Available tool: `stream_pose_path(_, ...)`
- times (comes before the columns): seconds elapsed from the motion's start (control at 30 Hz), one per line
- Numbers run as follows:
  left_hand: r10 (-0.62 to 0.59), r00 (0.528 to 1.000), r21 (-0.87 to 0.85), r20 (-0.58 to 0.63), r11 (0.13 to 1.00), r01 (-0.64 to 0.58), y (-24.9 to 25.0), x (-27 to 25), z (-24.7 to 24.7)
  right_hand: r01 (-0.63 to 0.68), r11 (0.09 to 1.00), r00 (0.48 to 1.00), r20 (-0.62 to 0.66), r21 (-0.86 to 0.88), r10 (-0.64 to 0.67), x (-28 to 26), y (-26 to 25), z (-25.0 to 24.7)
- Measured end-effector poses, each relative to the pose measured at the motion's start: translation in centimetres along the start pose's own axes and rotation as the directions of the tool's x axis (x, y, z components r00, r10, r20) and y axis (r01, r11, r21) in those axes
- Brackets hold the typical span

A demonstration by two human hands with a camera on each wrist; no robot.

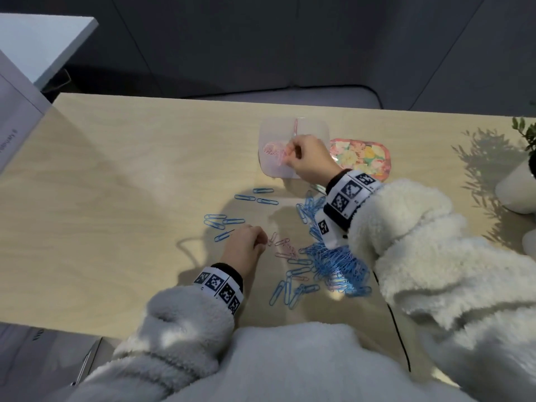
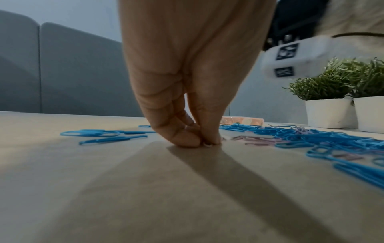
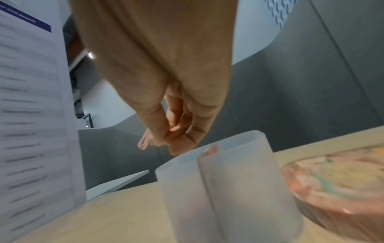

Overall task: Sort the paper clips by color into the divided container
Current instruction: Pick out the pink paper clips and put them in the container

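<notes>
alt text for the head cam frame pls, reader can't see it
Over a pale wooden table, the right hand holds pink paper clips above the translucent divided container, whose left compartment already holds pink clips. The left hand pinches at a pink clip on the table beside a heap of blue paper clips. A floral lid lies right of the container.

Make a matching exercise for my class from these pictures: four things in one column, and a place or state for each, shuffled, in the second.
1. right hand
2. left hand
3. floral lid
4. blue paper clips

a. heaped loose on the table
b. pinching pink clips above the container
c. fingertips down at the table beside pink clips
d. lying right of the container

Pairs: 1-b, 2-c, 3-d, 4-a
</notes>
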State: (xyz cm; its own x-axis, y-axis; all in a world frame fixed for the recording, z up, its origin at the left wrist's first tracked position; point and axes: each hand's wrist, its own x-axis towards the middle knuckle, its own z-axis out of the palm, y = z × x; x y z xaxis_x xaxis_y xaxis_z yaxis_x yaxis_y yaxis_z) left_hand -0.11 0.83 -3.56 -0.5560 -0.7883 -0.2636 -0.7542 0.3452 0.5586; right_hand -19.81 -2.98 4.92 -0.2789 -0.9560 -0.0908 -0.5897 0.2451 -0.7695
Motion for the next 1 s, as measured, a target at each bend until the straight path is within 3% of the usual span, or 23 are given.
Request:
stream_pose_path(0.13,-0.068,0.997,0.048,-0.025,0.996,0.069,0.0,-0.1,0.4,-0.033,0.999,0.991,-0.134,-0.012,0.031,4.3,-0.6,-0.6)
stream_pose_path(0.27,-0.073,0.997,0.069,-0.012,0.995,0.073,0.0,-0.2,0.3,-0.063,0.994,0.996,-0.064,-0.093,0.057,5.9,-0.1,-0.1)
stream_pose_path(0.33,-0.05,0.999,0.052,-0.016,0.997,0.05,0.0,-0.2,0.1,-0.051,0.994,0.998,-0.044,-0.099,0.047,5.6,0.2,-0.3)
stream_pose_path(0.47,-0.043,0.999,-0.063,-0.032,0.997,0.041,0.3,0.1,-0.5,0.064,0.997,0.982,-0.173,-0.037,-0.069,1.6,1.0,-0.6)
stream_pose_path(0.5,-0.048,0.998,-0.092,-0.027,0.995,0.045,0.4,0.2,-0.7,0.082,0.996,0.988,-0.131,-0.037,-0.087,-0.2,1.5,-0.2)
stream_pose_path(0.57,-0.059,0.998,-0.142,0.001,0.988,0.059,0.6,0.4,-0.9,0.051,0.993,0.994,0.102,-0.11,-0.04,-4.6,2.9,1.0)
stream_pose_path(0.63,-0.049,0.998,-0.151,0.039,0.987,0.055,0.8,0.6,-0.9,0.007,0.975,0.956,0.288,-0.222,0.059,-8.0,4.6,2.6)
stream_pose_path(0.67,-0.028,0.998,-0.131,0.05,0.991,0.035,0.9,0.6,-0.8,-0.008,0.961,0.942,0.32,-0.275,0.1,-9.2,5.2,3.4)
stream_pose_path(0.87,0.123,0.989,0.098,0.08,0.987,-0.13,1.6,1.0,-0.1,0.108,0.764,0.968,0.242,-0.637,0.065,-11.3,4.7,6.3)
stream_pose_path(1.0,0.162,0.984,0.178,0.079,0.969,-0.174,2.1,1.1,0.3,0.125,0.766,0.968,0.247,-0.631,0.046,-11.8,4.5,7.1)
